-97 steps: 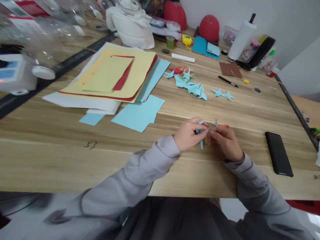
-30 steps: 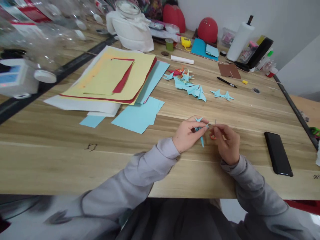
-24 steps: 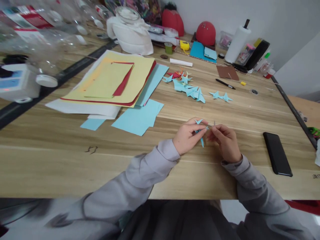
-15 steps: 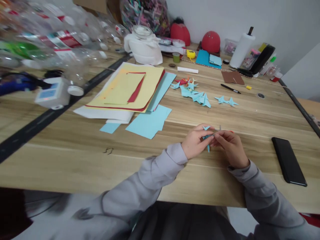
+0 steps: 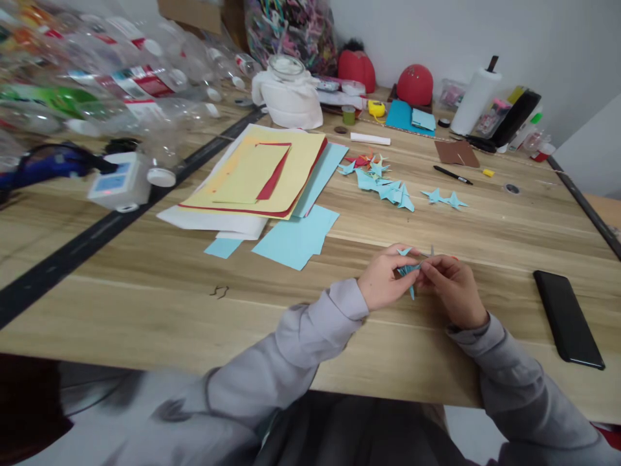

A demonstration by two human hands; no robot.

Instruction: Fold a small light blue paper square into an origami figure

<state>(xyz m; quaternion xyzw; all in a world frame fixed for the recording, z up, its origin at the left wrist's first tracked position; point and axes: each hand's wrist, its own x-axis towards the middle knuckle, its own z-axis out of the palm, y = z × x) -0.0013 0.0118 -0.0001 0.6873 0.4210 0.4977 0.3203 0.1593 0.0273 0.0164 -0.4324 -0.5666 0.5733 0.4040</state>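
Observation:
Close to the table's front edge, my left hand [image 5: 381,281] is closed on a small light-blue folded paper crane [image 5: 411,292]. Its pointed ends stick out above and below the fingers, while the rest is covered. My right hand [image 5: 458,291] meets it from the right, thumb and forefinger pinched on one end of the folded paper. Just behind the right fingers lies a pair of scissors [image 5: 432,250]; the blade and a bit of orange handle show. Farther back are two joined-looking blue cranes [image 5: 444,199] and a cluster of blue cranes [image 5: 388,188] with red and orange ones.
Left of my hands lie blue sheets [image 5: 298,239] and a stack of yellow, red and white paper [image 5: 272,171]. A black phone [image 5: 567,317] rests at the right. Plastic bottles [image 5: 140,84] crowd the far left. A black pen [image 5: 453,175] lies behind the cranes.
The whole view has shifted slightly, so the table's things appear a little farther right. Both hands keep their hold on the paper crane, with slightly more of its blue paper showing between them.

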